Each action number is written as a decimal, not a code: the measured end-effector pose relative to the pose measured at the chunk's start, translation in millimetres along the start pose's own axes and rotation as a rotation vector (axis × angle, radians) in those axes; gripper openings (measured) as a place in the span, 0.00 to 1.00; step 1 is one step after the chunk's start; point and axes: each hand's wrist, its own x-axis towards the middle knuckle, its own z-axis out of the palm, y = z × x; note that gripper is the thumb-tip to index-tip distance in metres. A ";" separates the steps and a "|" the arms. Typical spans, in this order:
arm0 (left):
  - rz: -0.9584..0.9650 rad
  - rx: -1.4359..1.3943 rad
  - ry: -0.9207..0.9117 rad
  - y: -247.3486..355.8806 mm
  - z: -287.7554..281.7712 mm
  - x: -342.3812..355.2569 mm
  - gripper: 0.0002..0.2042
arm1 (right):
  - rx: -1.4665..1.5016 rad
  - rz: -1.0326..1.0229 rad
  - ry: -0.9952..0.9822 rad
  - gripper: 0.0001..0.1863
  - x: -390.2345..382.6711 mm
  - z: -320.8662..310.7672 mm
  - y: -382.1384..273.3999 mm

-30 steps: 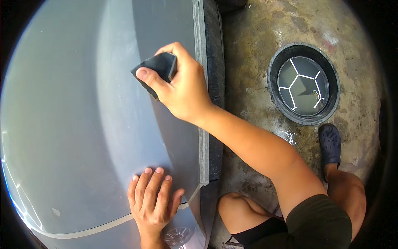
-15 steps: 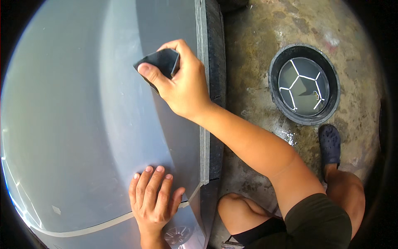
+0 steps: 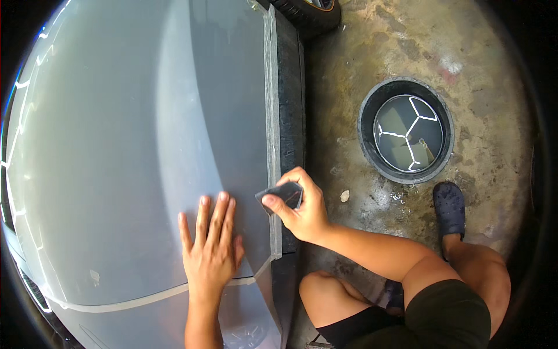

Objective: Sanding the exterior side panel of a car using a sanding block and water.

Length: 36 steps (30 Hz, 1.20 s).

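Observation:
My right hand (image 3: 299, 205) pinches a folded piece of dark grey sandpaper (image 3: 289, 195), thumb on its near face. Hand and sandpaper are over the right edge of a grey car body panel (image 3: 122, 174), by the strip of masking tape (image 3: 271, 116) along it. Whether the sandpaper touches the tape cannot be made out. Flat on the panel, to the left, rests my left hand (image 3: 210, 244). Its fingers are stretched out and slightly apart, and it holds nothing.
A round black tub (image 3: 367, 146) of water stands on the wet, stained concrete floor (image 3: 349, 75) to the right, with pale sheet-like shapes in the water. Nearer is my foot in a dark clog (image 3: 449, 210). A tyre (image 3: 308, 16) shows at the far end. More tape (image 3: 128, 301) crosses the panel's near side.
My right hand has brought the sandpaper from over the panel's middle rightward and nearer, to the taped edge. My left hand has slid a little farther forward, still flat. The view has shifted slightly.

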 end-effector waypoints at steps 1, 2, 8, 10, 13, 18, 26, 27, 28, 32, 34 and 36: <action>0.000 0.001 0.000 -3.3 -3.6 14.9 0.39 | 0.001 -0.001 0.001 0.19 3.5 0.4 -0.7; 0.014 0.025 0.036 -7.6 -7.5 32.6 0.38 | 0.035 0.029 0.013 0.19 6.0 1.0 -1.7; 0.164 0.183 0.163 -56.7 -29.8 131.5 0.34 | 0.057 0.091 0.002 0.19 2.6 -5.0 2.8; 0.194 0.236 0.160 -59.0 -32.2 134.3 0.32 | 0.047 0.130 0.016 0.19 3.4 -10.7 5.6; 0.159 0.230 0.163 -51.2 -23.2 110.7 0.34 | 0.027 0.132 0.034 0.20 13.5 -17.5 15.2; 0.162 0.175 0.043 -39.6 -22.7 57.7 0.37 | 0.105 0.158 0.040 0.20 46.0 -10.1 15.5; 0.280 0.164 -0.079 -14.4 -4.8 -8.3 0.37 | 0.161 -0.005 0.052 0.23 127.2 48.9 30.4; 0.282 0.186 -0.110 -12.0 -6.5 -20.8 0.36 | 0.120 -0.062 0.052 0.24 136.7 58.1 26.3; 0.307 0.199 -0.098 -8.2 -3.9 -31.7 0.34 | 0.117 -0.049 0.047 0.24 144.5 59.9 22.0; 0.247 -0.211 -0.211 34.1 5.3 -94.6 0.28 | 0.012 -0.065 -0.024 0.25 134.5 61.0 10.1; 0.116 -0.585 -0.094 72.9 9.9 -95.3 0.25 | -0.046 -0.220 0.011 0.25 99.4 64.0 17.6; 0.053 -0.850 0.169 116.3 25.7 -75.7 0.22 | -0.037 -0.224 -0.128 0.24 50.3 53.6 23.5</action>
